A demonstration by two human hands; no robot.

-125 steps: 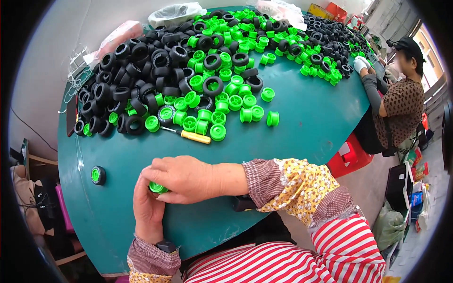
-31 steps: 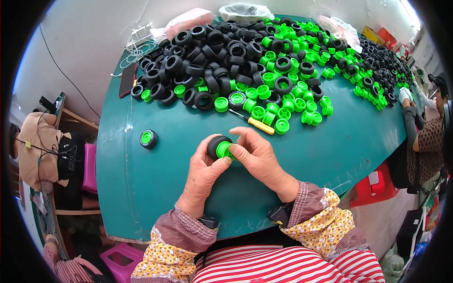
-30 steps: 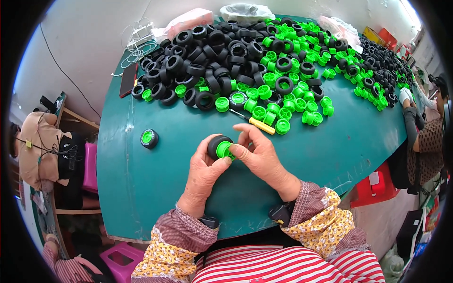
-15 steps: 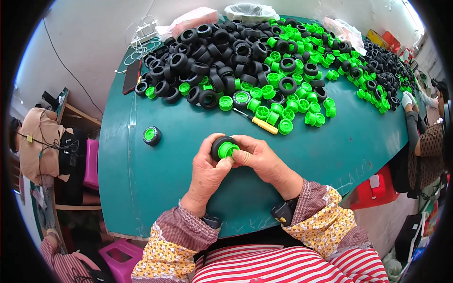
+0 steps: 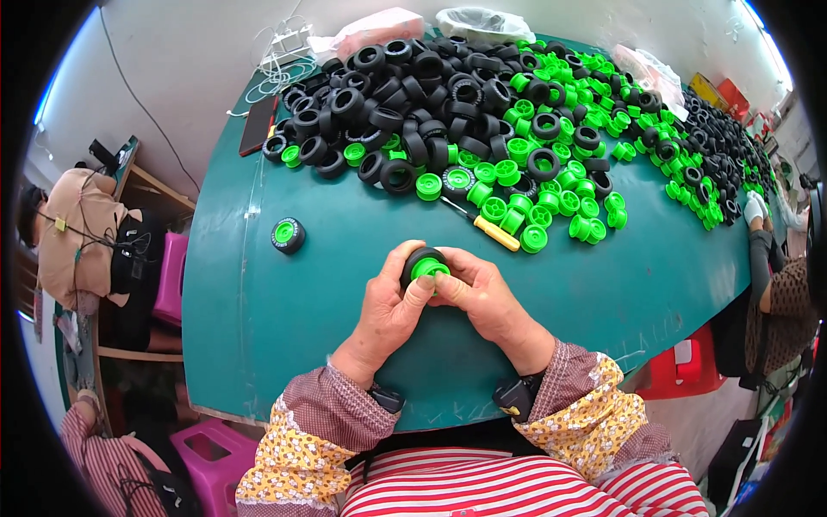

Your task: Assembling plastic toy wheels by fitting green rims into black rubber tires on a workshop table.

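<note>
Small black rubber tyre with bright green plastic hub (image 5: 425, 265): above teal tabletop (image 5: 258, 319), gripped by both hands; left hand (image 5: 388, 310) and right hand (image 5: 489, 306) curled closed, fingertips pressing hub.

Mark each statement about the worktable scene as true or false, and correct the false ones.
1. Both hands hold one black tyre with a green hub. True.
2. The screwdriver has a red handle. False: its handle is yellow.
3. A finished wheel lies alone, left of the hands. True.
4. The table is white. False: it is teal green.
5. The left hand rests flat on the table. False: its fingers press on the hub.
</note>
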